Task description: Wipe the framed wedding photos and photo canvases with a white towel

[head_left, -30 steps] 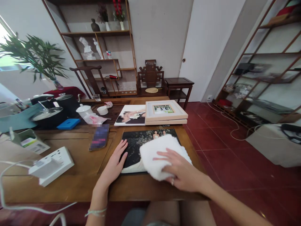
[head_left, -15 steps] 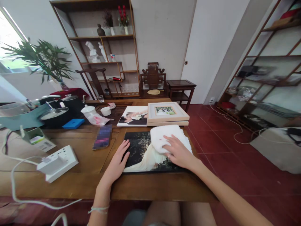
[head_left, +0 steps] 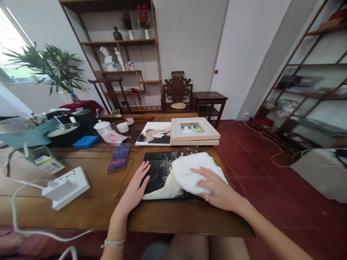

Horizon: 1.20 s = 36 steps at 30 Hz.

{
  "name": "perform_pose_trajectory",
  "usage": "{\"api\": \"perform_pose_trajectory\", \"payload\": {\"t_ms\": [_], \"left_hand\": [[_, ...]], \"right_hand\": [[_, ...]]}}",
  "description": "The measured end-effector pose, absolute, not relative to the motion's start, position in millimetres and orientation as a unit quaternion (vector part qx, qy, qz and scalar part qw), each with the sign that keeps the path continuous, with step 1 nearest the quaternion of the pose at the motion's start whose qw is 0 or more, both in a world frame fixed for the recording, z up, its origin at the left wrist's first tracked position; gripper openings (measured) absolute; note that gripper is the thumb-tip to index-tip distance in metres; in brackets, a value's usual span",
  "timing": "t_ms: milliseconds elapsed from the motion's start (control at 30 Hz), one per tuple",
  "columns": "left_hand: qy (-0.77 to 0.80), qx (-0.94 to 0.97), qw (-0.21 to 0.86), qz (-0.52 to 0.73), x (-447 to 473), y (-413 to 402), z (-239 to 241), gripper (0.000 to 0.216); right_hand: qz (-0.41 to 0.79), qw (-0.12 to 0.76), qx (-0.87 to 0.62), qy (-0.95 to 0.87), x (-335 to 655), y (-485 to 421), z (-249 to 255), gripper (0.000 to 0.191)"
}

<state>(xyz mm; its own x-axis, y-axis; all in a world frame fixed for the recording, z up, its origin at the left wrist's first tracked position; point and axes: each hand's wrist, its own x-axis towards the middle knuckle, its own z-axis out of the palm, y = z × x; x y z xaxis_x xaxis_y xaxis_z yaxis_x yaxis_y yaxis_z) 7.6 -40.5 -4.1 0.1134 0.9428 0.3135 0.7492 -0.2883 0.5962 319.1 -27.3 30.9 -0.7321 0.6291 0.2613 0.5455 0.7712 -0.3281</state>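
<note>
My left hand (head_left: 138, 187) lies flat along the left edge of a dark photo panel (head_left: 155, 169), its fingers spread. The panel rests on the wooden table and shows a pale flowing dress and small blossoms. On its right part is a folded white towel (head_left: 189, 171), which covers some of the picture. My right hand (head_left: 217, 188) presses on the towel and holds it from the near right side, fingers stretched over the cloth. Part of the thumb side is hidden.
Behind the panel lie a stack of framed pictures (head_left: 195, 131) and a white-edged photo (head_left: 153, 133). To the left are a phone-like pixelated item (head_left: 118, 157), a white power strip (head_left: 67, 188), a blue box (head_left: 85, 141) and pots (head_left: 63, 133). The table (head_left: 189, 218) ends at right.
My right hand has drawn the white towel toward me and slightly right, uncovering the panel's far edge. My left hand has stayed in place.
</note>
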Motion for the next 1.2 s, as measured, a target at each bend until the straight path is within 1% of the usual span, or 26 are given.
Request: {"api": "perform_pose_trajectory", "payload": {"t_ms": [67,167,300,433,533,700,800,933,1000,1067,1133,1200], "left_hand": [[0.58,0.73,0.148,0.33,7.6,-40.5,-4.8,0.042],[0.583,0.728,0.148,0.33,7.5,-40.5,-5.8,0.042],[0.582,0.728,0.149,0.331,6.9,-39.8,-7.2,0.042],[0.577,0.733,0.149,0.328,6.0,-38.9,-8.6,0.042],[0.578,0.734,0.148,0.325,5.3,-38.6,-9.0,0.042],[0.576,0.736,0.15,0.322,4.6,-38.7,-9.4,0.043],[0.575,0.737,0.153,0.32,4.6,-39.1,-9.4,0.042],[0.576,0.734,0.156,0.323,4.7,-39.6,-9.4,0.042],[0.578,0.733,0.156,0.324,4.9,-39.6,-9.5,0.043],[0.579,0.732,0.156,0.323,5.2,-39.4,-9.5,0.043],[0.579,0.732,0.155,0.323,5.5,-39.2,-9.2,0.044],[0.58,0.732,0.152,0.324,5.6,-39.2,-8.9,0.044]], "right_hand": [[0.095,0.201,-0.346,-0.912,321.2,-15.3,28.0,0.014],[0.071,0.211,-0.349,-0.91,319.5,-16.8,25.8,0.018],[0.086,0.174,-0.303,-0.933,314.5,-47.8,27.4,0.029],[0.127,0.113,-0.227,-0.959,310.9,-72.8,34.8,0.032],[0.15,0.103,-0.191,-0.965,308.1,-65.4,40.0,0.034],[0.133,0.158,-0.259,-0.944,297.9,-12.8,35.9,0.02],[0.099,0.178,-0.308,-0.929,287.2,22.3,30.3,0.021],[0.078,0.194,-0.334,-0.919,274.4,48.9,26.7,0.024],[0.074,0.195,-0.339,-0.917,270.8,47.9,26.6,0.022],[0.073,0.191,-0.338,-0.919,269.3,36.3,27.0,0.026],[0.077,0.18,-0.332,-0.923,269.4,15.2,27.8,0.029],[0.09,0.162,-0.32,-0.929,270.7,-12.0,28.9,0.029]]}}
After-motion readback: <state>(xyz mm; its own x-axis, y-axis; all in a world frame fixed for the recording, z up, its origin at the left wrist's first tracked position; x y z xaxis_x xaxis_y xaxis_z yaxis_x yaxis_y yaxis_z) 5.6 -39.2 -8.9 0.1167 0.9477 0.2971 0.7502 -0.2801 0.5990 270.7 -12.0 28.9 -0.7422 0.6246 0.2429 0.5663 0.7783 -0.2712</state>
